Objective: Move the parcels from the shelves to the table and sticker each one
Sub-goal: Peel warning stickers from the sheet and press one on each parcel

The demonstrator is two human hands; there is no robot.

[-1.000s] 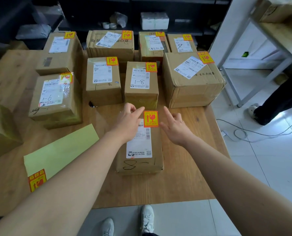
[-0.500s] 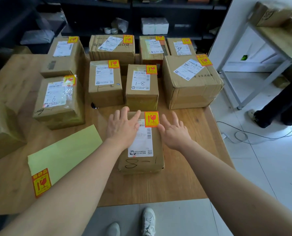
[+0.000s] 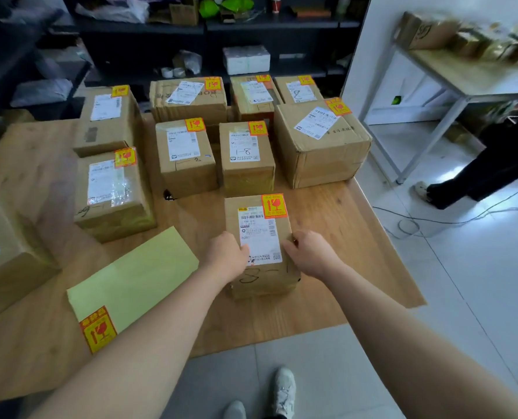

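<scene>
Centre frame: parcel [image 3: 260, 237] on table [image 3: 342, 252], fragile sticker [image 3: 273, 206] at its upper right corner. Both hands gripping it (fingers curled): left hand [image 3: 226, 255] on left edge, right hand [image 3: 310, 255] on right edge. Yellow backing sheet [image 3: 136, 273] lower left. Stickered other parcels [image 3: 188, 158] across upper frame.

"1-8" on a middle parcel [image 3: 247, 164]

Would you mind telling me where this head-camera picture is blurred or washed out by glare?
Head view: the boxes on the side table at upper right are smeared by motion blur; clear tape on the left parcel glints; the white floor glares; the nearest parcel is sharp.
</scene>
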